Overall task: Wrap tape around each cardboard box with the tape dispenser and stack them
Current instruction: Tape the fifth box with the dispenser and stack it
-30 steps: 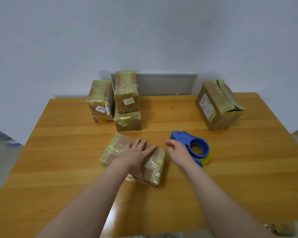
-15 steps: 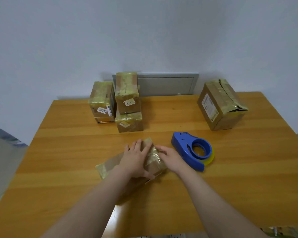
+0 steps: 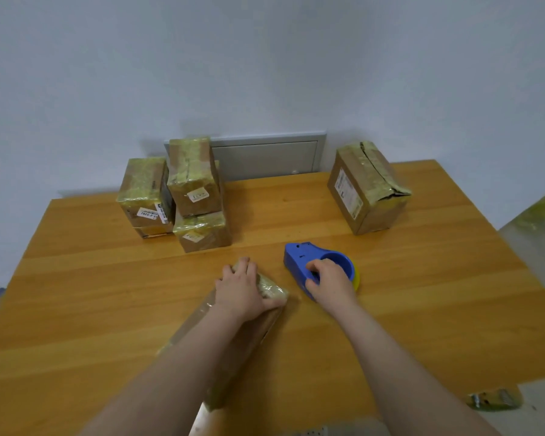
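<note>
A flat taped cardboard box [image 3: 266, 313] lies lengthwise on the wooden table [image 3: 422, 309], mostly hidden under my left forearm. My left hand [image 3: 244, 289] presses on its far end, fingers over the top. My right hand [image 3: 329, 283] grips the blue tape dispenser [image 3: 302, 258] just right of the box; yellow tape shows at its right side. At the back left, a taped box [image 3: 192, 176] sits on another [image 3: 203, 236], with a third [image 3: 145, 196] beside them. A larger box [image 3: 364, 187] with a torn top stands at the back right.
A grey panel [image 3: 268, 155] is set in the white wall behind the table. A small metal-and-tape object [image 3: 493, 398] lies on the floor off the table's near right corner. A white power strip [image 3: 309, 432] shows at the near edge.
The flat box has turned from crosswise to lengthwise under my left hand. My right hand left the box and closed on the tape dispenser.
</note>
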